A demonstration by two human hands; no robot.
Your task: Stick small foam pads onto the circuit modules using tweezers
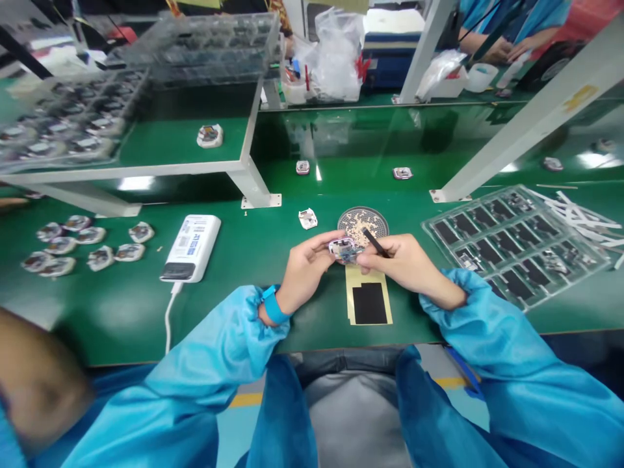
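In the middle of the bench my left hand (305, 270) is closed on a small rounded device housing (342, 248) with a pinkish rim and exposed electronics. My right hand (404, 263) grips dark tweezers (374, 242), which point up and to the left. Its fingertips also meet the right side of the housing, where a small board seems to show; the exact contact is too small to tell. Just behind the hands lies a round grey dish (382, 221) of tiny beige pieces. A yellow backing sheet (389, 311) with black rectangular stickers (368, 303) lies below them.
At right, a clear compartment tray (439, 246) holds boards beside white strips (575, 218). A white power bank (192, 244) with a cable and several housings (101, 258) lie left. A white-framed shelf (195, 168) stands behind. Another person's arm (39, 383) intrudes at lower left.
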